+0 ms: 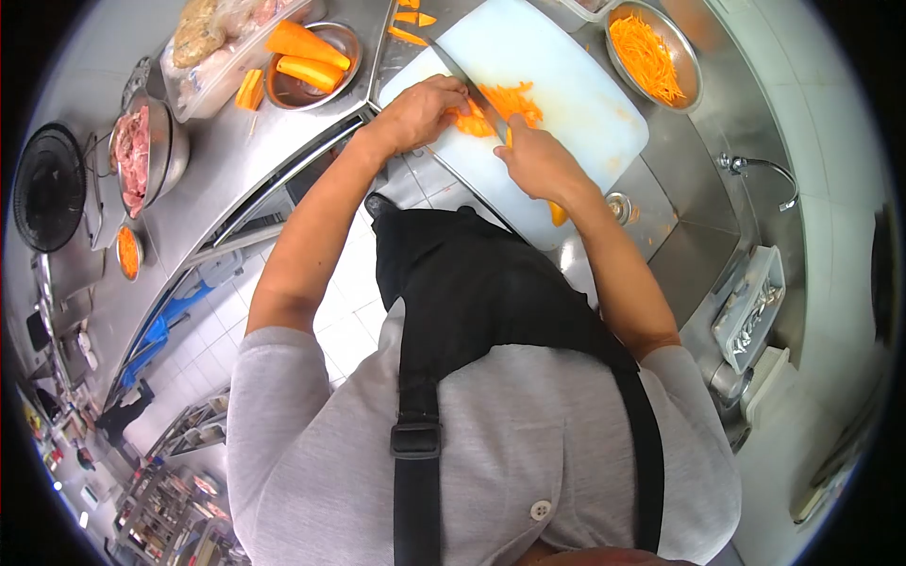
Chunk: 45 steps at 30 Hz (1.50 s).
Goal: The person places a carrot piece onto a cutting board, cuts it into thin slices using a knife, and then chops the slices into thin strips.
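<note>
On the white cutting board [595,113], my right hand [543,162] is wrapped round the handle of a long knife [460,73]. The blade lies between my two hands, its tip toward the board's far left edge. My left hand [422,113] is closed, its fingertips pressed on orange carrot pieces [472,119] beside the blade. Cut carrot strips [514,102] lie in a small pile right of the blade. The near end of the yellow-orange handle [558,214] shows below my right wrist.
A metal bowl [694,71] of shredded carrot stands at the back right. Left of the board are a bowl [351,83] with large carrot pieces, a plastic container [189,106] and a bowl of meat [175,151]. A tap [755,164] and a white tray [727,321] are at the right.
</note>
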Each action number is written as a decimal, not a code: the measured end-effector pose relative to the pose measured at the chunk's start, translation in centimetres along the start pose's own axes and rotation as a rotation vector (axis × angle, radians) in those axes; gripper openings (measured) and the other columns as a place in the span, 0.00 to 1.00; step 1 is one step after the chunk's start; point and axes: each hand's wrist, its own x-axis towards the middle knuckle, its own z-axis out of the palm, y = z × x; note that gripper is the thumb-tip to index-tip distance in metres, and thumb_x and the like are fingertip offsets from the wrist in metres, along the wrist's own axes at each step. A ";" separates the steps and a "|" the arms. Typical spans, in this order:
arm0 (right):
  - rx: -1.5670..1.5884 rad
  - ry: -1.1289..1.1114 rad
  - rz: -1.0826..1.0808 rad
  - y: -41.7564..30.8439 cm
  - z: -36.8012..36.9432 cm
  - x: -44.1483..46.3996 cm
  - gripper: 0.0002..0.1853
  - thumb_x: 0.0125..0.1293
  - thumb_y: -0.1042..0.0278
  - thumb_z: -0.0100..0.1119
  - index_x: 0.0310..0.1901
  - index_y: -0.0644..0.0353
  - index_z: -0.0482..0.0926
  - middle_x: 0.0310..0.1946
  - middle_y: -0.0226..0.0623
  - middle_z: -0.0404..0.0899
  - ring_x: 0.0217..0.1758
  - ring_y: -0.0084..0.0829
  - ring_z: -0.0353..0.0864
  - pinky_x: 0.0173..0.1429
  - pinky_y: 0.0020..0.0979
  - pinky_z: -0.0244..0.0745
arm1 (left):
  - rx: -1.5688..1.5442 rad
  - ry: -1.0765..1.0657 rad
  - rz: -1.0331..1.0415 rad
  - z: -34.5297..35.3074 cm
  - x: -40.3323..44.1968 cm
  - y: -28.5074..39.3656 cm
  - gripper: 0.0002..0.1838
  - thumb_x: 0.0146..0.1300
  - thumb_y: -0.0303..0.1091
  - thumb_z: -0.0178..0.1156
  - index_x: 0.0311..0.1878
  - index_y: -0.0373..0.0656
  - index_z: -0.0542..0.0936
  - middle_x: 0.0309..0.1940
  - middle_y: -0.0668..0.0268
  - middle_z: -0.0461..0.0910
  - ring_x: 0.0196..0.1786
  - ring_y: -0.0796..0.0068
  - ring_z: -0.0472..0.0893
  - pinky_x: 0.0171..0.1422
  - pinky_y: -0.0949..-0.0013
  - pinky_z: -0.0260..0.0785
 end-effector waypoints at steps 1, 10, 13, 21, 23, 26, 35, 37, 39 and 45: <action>0.003 0.049 -0.034 0.6 1.4 0.7 0.19 0.81 0.62 0.61 0.58 0.72 0.72 0.45 0.67 0.88 0.54 0.64 0.89 0.59 0.59 0.80 | 0.004 -0.003 -0.006 -0.2 -0.1 0.3 0.14 0.63 0.18 0.70 0.52 0.38 0.90 0.62 0.55 0.85 0.69 0.50 0.82 0.76 0.55 0.76; -0.030 0.086 -0.046 1.3 3.0 1.9 0.20 0.81 0.62 0.61 0.59 0.72 0.72 0.47 0.64 0.89 0.56 0.64 0.89 0.62 0.58 0.81 | 0.004 -0.021 -0.034 0.0 -0.2 0.7 0.15 0.64 0.18 0.70 0.53 0.38 0.90 0.62 0.56 0.86 0.68 0.51 0.83 0.75 0.56 0.77; -0.034 0.055 -0.039 0.6 2.1 1.6 0.20 0.81 0.61 0.61 0.58 0.72 0.72 0.46 0.65 0.88 0.55 0.64 0.89 0.61 0.58 0.81 | 0.011 -0.018 -0.036 -0.4 -0.1 0.9 0.15 0.63 0.18 0.71 0.53 0.37 0.90 0.61 0.56 0.86 0.67 0.51 0.83 0.74 0.56 0.78; -0.026 0.046 -0.057 0.5 1.7 1.5 0.19 0.80 0.62 0.62 0.57 0.73 0.72 0.46 0.67 0.88 0.55 0.63 0.89 0.60 0.59 0.81 | 0.029 0.010 0.009 -0.4 -0.1 0.7 0.13 0.62 0.19 0.72 0.51 0.37 0.90 0.59 0.56 0.86 0.65 0.50 0.83 0.72 0.56 0.78; 0.012 0.013 -0.005 -0.1 0.8 0.7 0.19 0.80 0.63 0.63 0.56 0.73 0.73 0.46 0.67 0.88 0.55 0.63 0.89 0.60 0.59 0.81 | 0.050 0.044 0.021 -0.6 -0.1 0.6 0.13 0.61 0.20 0.73 0.50 0.37 0.90 0.58 0.56 0.86 0.64 0.51 0.83 0.71 0.56 0.78; 0.005 0.087 -0.028 0.6 3.4 1.3 0.19 0.80 0.63 0.63 0.56 0.73 0.73 0.46 0.67 0.88 0.54 0.63 0.90 0.60 0.59 0.81 | 0.038 0.038 -0.005 -0.3 -0.2 0.5 0.12 0.60 0.20 0.74 0.47 0.36 0.89 0.57 0.56 0.85 0.64 0.51 0.83 0.70 0.55 0.78; -0.056 0.143 -0.095 0.7 3.5 2.3 0.19 0.80 0.63 0.63 0.56 0.73 0.72 0.43 0.66 0.88 0.52 0.64 0.90 0.58 0.59 0.82 | 0.012 0.090 -0.122 -0.2 -1.5 1.8 0.10 0.65 0.25 0.75 0.48 0.39 0.87 0.57 0.54 0.83 0.62 0.50 0.83 0.68 0.55 0.80; -0.057 0.143 -0.094 0.7 3.6 2.4 0.19 0.80 0.63 0.63 0.56 0.73 0.72 0.42 0.66 0.88 0.52 0.64 0.90 0.58 0.59 0.82 | 0.028 0.092 -0.087 -0.1 -1.5 1.7 0.10 0.65 0.26 0.76 0.48 0.39 0.87 0.57 0.54 0.83 0.62 0.50 0.83 0.68 0.55 0.80; -0.050 0.145 -0.100 0.8 3.9 2.9 0.19 0.80 0.63 0.63 0.56 0.73 0.72 0.42 0.66 0.88 0.52 0.64 0.90 0.58 0.59 0.82 | 0.047 0.112 -0.061 0.2 -1.8 1.7 0.11 0.64 0.28 0.76 0.48 0.40 0.86 0.57 0.54 0.83 0.62 0.50 0.83 0.68 0.55 0.79; -0.076 0.064 -0.052 -0.7 1.1 0.7 0.18 0.80 0.63 0.62 0.55 0.72 0.73 0.43 0.66 0.89 0.51 0.64 0.90 0.58 0.58 0.82 | 0.075 0.180 -0.069 1.0 -1.4 2.5 0.11 0.63 0.29 0.77 0.45 0.39 0.85 0.54 0.56 0.83 0.60 0.51 0.82 0.66 0.54 0.79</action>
